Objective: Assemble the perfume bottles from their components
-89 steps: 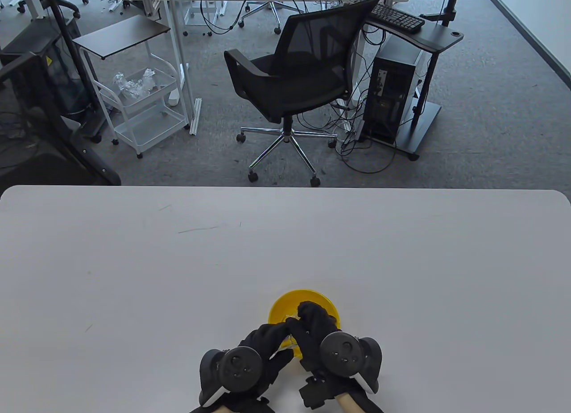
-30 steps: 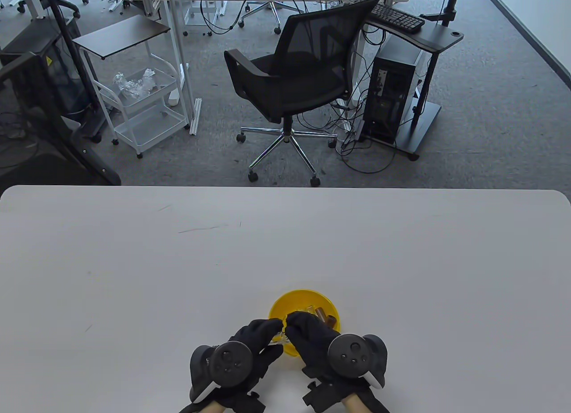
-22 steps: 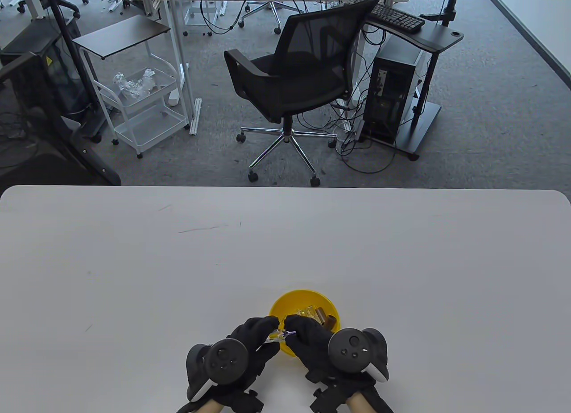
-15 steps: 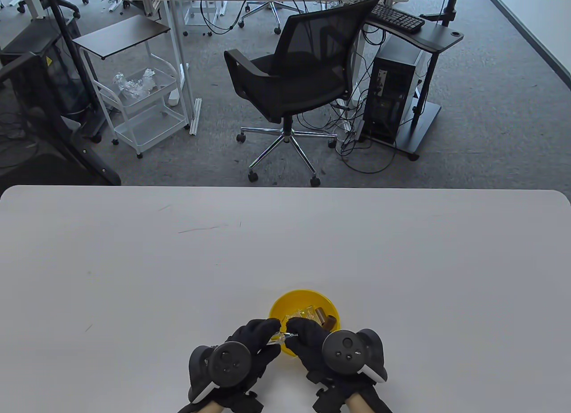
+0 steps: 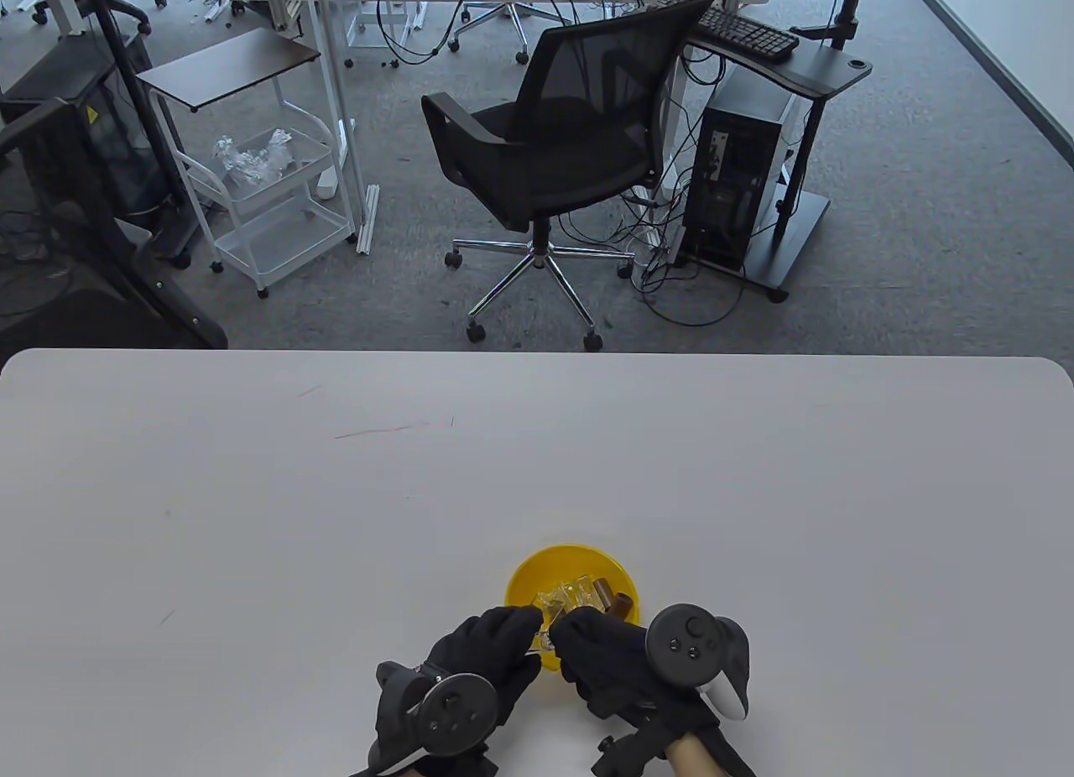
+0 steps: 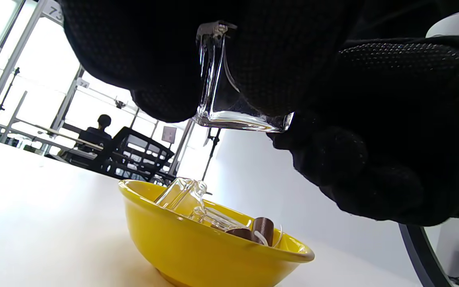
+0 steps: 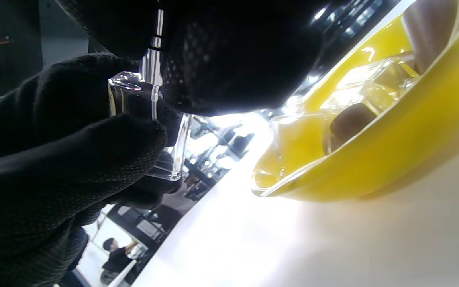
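Two gloved hands were seen together at the near edge of the white bench (image 5: 252, 517), just in front of a yellow bowl (image 5: 524, 577). A clear glass perfume bottle (image 6: 217, 91) was held between them, above the bench and just near of the bowl's rim. The left hand (image 5: 478, 655) was closed around the bottle, its fingers (image 6: 134, 59) wrapped on the glass sides, as shown in the left wrist view. The right hand (image 5: 608, 655) was pressed against the same bottle from the right, its fingertips (image 7: 229, 56) pinching the upper part of the glass in the right wrist view. What exactly was pinched at the bottle's top could not be told, since it was hidden by the gloves. The bottle's thick flat base was left exposed below the fingers.

Inside the bowl, several more clear glass bottles (image 5: 564, 594) were piled toward the left, and brown cylindrical caps (image 5: 611, 599) were lying toward the right. The bowl was standing on the bench, well apart from the far edge.

Beyond the bench, a black office chair (image 5: 545, 139) was seen on the grey carpet, with a white wire trolley (image 5: 268, 206) to its left and a computer tower (image 5: 738, 181) to its right.
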`<state>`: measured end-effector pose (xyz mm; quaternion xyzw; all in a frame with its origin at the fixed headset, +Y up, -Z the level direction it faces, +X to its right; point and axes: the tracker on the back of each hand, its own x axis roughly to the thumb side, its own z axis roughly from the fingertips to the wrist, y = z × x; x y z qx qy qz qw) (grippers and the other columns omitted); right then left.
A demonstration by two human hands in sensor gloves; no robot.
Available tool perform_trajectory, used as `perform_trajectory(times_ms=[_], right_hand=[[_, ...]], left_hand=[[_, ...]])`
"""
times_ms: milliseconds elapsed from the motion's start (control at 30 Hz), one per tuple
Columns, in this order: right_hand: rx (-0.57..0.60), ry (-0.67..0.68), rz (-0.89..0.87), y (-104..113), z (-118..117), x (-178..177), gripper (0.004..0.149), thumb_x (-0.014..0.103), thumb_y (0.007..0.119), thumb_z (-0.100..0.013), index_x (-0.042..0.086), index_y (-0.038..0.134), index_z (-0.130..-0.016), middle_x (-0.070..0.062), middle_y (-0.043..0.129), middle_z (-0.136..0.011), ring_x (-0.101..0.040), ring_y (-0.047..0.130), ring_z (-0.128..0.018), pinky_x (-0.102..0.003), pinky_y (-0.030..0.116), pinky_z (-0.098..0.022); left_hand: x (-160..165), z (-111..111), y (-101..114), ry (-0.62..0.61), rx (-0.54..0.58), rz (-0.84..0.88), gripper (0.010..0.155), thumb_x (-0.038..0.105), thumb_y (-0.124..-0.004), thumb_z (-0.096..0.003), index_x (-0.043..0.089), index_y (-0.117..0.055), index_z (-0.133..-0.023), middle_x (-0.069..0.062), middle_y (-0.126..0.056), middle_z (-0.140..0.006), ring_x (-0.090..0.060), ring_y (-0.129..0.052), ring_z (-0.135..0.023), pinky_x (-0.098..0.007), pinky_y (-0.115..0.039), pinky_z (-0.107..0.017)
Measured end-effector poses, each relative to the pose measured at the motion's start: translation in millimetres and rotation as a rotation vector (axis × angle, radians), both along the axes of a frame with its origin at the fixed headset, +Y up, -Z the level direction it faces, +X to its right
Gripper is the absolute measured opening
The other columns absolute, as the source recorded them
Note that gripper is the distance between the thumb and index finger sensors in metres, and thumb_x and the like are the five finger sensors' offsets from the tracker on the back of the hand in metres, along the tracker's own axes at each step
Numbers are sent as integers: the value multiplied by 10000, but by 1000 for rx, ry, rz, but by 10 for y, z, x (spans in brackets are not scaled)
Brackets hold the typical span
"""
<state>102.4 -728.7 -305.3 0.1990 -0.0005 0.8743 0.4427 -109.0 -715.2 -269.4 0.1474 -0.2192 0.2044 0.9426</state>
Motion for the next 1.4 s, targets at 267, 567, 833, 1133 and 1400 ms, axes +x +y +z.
perform_trajectory(times_ms=[267,567,833,1133,1400], right_hand=[[111,-104,29,12,9,109,503,472,583,-641,88,753,-919,-128,932,-715,-331,948,-434,-272,826,-223],[154,-215,346,33,-3,59,424,358,783,-588,113,785,-934,-102,960,-824,-393,874,-681,-359,815,-364],[210,-249,627,-8,10,-206,446,409,832,-549,134,784,-898,-84,957,-818,-411,720,-849,-477,690,-583],[201,-291,810,-130,-6,-408,512,449,846,-527,93,736,-878,-127,918,-835,-457,573,-914,-545,550,-652],[208,-350,862,-179,-20,-459,498,495,845,-515,105,727,-802,-113,886,-816,-476,562,-911,-564,537,-651]], left_hand=[[-215,-125,-30,88,-58,66,551,360,-881,-462,262,-743,-986,-65,-835,-906,-287,-942,-657,-421,-825,-526],[-455,-237,-80,179,-121,147,552,362,-881,-463,263,-741,-988,-68,-834,-907,-286,-943,-658,-422,-823,-527],[-468,-237,-66,185,-112,130,551,366,-879,-464,266,-741,-987,-65,-837,-906,-284,-945,-658,-419,-826,-526],[-446,-220,-41,169,-94,121,550,369,-879,-464,267,-743,-987,-64,-838,-906,-282,-946,-658,-418,-827,-526],[-458,-224,-45,161,-97,138,550,369,-879,-466,264,-741,-987,-65,-841,-904,-280,-947,-656,-417,-828,-524]])
